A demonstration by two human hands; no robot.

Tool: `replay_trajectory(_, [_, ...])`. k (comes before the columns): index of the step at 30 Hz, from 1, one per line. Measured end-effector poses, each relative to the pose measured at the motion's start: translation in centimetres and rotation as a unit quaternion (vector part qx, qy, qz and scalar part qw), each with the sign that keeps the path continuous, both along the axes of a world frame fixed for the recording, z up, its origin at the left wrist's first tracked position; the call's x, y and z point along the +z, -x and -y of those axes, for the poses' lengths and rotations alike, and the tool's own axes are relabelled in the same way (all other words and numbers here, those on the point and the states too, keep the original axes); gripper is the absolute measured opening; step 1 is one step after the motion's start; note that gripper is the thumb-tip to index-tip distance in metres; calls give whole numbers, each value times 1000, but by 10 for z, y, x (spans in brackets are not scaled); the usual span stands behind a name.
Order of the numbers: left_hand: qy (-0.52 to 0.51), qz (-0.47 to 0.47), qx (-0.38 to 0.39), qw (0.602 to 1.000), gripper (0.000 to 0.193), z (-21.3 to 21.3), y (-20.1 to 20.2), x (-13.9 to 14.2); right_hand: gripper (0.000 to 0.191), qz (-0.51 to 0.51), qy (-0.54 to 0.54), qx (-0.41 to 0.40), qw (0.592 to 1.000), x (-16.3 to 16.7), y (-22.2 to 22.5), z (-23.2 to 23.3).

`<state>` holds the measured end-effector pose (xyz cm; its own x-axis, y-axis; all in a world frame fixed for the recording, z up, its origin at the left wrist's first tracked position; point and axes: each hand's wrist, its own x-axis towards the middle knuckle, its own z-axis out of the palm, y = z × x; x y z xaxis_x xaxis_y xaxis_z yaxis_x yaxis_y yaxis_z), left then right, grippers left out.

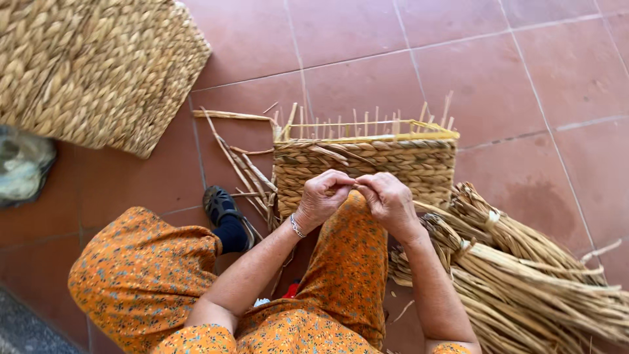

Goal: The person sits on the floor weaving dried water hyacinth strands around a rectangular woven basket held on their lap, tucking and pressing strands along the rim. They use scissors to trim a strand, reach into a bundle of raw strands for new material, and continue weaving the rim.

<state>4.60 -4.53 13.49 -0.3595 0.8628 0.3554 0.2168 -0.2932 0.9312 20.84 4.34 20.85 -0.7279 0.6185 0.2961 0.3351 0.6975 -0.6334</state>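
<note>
Both hands, left [325, 196] and right [386, 196], are closed in a pinch on a strand at the near rim of the half-woven basket [367, 167], which rests on the floor against the knee. If the pinch slackens, the strand may slip and loosen the weave; a sharp bend could snap the dry fibre.

1. Two bare hands show, a left hand [324, 196] and a right hand [388, 200], their fingers meeting.
2. One half-woven basket [393, 164] stands on the floor, with many thin upright stakes [367, 123] rising from its rim; they are too fine and crowded to count exactly.
3. One finished woven mat [92, 65] lies at the upper left.
4. Two tied bundles of straw [524, 275] lie beside the right forearm.
5. One dark sandal [223, 210] over a dark sock is visible.
6. One bracelet [297, 227] circles the left wrist.
7. One grey-green bag [23, 164] sits at the left edge.
8. Several loose strands [246, 174] trail from the basket's left side.
</note>
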Motion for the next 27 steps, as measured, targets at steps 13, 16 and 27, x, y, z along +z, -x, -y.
replay_trajectory(13, [76,-259,105,957,14,-53,83,-49,10,27,77,-54,995,-38,64,-59])
replay_trajectory(16, [50,-267,93,958,9,-45,83,-52,11,32,69,-48,996,-47,76,-61])
replay_trajectory(27, [-79,-273,143,948,12,-22,73,-56,17,65,-15,-30,997,-58,99,-53])
